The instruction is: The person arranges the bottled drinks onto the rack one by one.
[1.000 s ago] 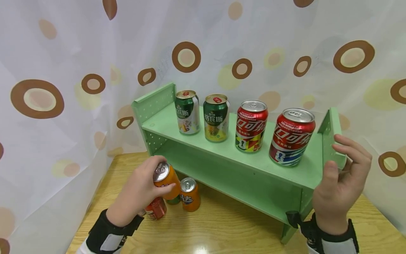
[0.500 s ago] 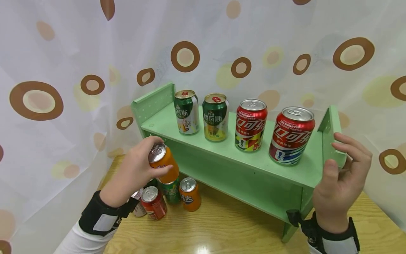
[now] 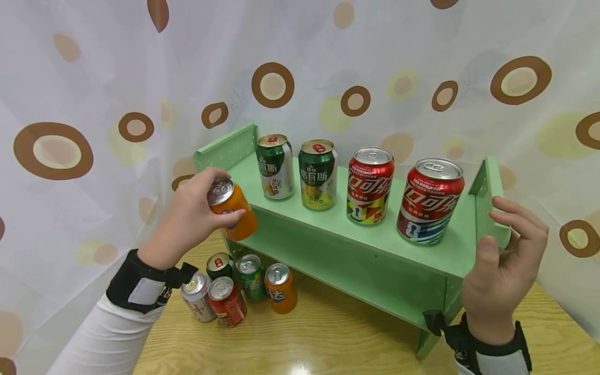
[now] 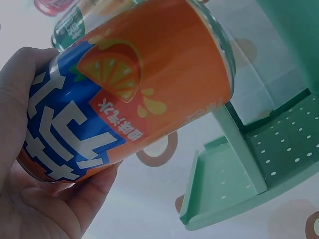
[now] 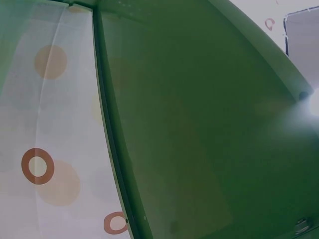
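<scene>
My left hand (image 3: 187, 219) grips an orange soda can (image 3: 241, 216), tilted, in front of the left end of the green two-tier shelf (image 3: 328, 284). In the left wrist view the can's orange-slice print and blue label face the camera. On the upper tier stand two green-and-white cans, one (image 3: 275, 169) left of the other (image 3: 317, 177), and two red cola cans, a middle one (image 3: 370, 187) and a right one (image 3: 428, 203). My right hand (image 3: 506, 271) is at the shelf's right side panel, fingers loosely bent; contact is hard to tell. The right wrist view shows mostly green board.
On the wooden table (image 3: 328, 344), left of the shelf's front, stand several cans: a white one (image 3: 199, 299), a red one (image 3: 228, 302), a dark-topped one (image 3: 219, 264), a green one (image 3: 251, 278) and an orange one (image 3: 280, 289). A patterned sheet (image 3: 300, 41) hangs behind.
My left hand has raised the orange soda can up and to the left, from the group of cans to near the upper tier's height. The right hand has stayed at the panel.
</scene>
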`<state>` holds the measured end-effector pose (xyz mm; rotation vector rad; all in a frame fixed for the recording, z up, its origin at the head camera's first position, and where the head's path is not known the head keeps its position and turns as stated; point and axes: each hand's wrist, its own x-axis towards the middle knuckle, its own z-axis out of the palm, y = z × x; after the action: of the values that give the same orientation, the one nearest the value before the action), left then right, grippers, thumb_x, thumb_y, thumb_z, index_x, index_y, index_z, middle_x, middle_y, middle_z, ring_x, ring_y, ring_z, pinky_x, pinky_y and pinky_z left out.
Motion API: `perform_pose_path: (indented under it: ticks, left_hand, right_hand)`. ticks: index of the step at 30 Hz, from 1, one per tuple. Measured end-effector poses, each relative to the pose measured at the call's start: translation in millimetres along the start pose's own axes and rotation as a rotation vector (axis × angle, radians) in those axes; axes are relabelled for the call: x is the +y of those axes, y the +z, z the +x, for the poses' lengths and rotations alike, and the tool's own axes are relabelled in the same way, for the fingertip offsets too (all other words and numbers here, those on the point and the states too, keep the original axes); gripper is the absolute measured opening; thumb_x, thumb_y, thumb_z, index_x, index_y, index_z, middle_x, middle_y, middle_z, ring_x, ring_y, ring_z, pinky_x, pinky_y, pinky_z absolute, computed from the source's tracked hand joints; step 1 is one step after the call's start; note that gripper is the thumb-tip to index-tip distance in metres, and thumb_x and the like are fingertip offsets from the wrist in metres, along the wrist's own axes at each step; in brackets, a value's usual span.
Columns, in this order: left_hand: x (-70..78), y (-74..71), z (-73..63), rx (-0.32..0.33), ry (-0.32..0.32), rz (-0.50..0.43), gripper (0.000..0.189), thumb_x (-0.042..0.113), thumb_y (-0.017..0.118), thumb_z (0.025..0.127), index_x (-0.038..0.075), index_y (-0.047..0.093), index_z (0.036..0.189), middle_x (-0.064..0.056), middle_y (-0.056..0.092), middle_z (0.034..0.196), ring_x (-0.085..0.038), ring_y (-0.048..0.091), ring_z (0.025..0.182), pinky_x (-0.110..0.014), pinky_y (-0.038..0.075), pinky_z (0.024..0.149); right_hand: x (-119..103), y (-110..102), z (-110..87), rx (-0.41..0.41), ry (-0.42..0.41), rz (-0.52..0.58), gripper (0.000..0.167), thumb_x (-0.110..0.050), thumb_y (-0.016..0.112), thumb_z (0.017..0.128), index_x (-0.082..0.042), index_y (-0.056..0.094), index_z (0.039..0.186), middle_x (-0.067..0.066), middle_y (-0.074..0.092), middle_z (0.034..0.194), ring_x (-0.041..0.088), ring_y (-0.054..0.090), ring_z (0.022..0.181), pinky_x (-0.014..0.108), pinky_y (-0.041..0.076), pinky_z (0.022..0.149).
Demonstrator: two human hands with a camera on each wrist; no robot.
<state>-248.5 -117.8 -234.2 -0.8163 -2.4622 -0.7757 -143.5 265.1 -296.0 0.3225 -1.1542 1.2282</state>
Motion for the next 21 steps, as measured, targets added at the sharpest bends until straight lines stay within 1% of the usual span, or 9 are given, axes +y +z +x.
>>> perform_pose_path:
  ticks: [5,10,16,21]
  left_hand:
    - [-5.3,-3.7,8.6,0.020,-0.030,-0.012,0.054,0.012,0.086,0.083,-0.002,0.055,0.125,-0.020,0.065,0.116,-0.035,0.066,0.101,-0.049,0.060,0.082]
    - [-8.4,-7.9,15.8,0.033,-0.049,-0.026,0.052,0.013,0.085,0.084,0.000,0.056,0.126,-0.018,0.065,0.116,-0.033,0.066,0.101,-0.048,0.061,0.081]
    - [-8.2,-12.3,22.6,0.045,-0.070,-0.029,0.051,0.015,0.084,0.086,0.001,0.056,0.127,-0.017,0.066,0.116,-0.032,0.065,0.102,-0.047,0.059,0.082]
    - [-7.7,-13.0,29.3,0.047,-0.104,-0.048,0.053,0.016,0.083,0.086,0.001,0.055,0.128,-0.017,0.065,0.118,-0.032,0.066,0.104,-0.050,0.060,0.084]
  right_hand:
    - [0,0,-0.3,-0.006,-0.003,-0.017,0.042,-0.026,0.072,0.093,0.013,0.058,0.102,0.018,0.062,0.120,0.028,0.057,0.119,0.026,0.043,0.099]
    - [0,0,-0.1,-0.008,0.000,-0.027,0.039,-0.024,0.070,0.093,0.013,0.058,0.102,0.017,0.062,0.120,0.028,0.057,0.120,0.027,0.043,0.100]
    - [0,0,-0.1,-0.004,-0.005,-0.040,0.036,-0.021,0.068,0.093,0.013,0.058,0.101,0.017,0.062,0.119,0.028,0.057,0.120,0.030,0.041,0.105]
    - [0,0,-0.4,-0.007,-0.003,-0.038,0.037,-0.022,0.069,0.093,0.012,0.058,0.102,0.017,0.062,0.120,0.028,0.057,0.121,0.029,0.042,0.104]
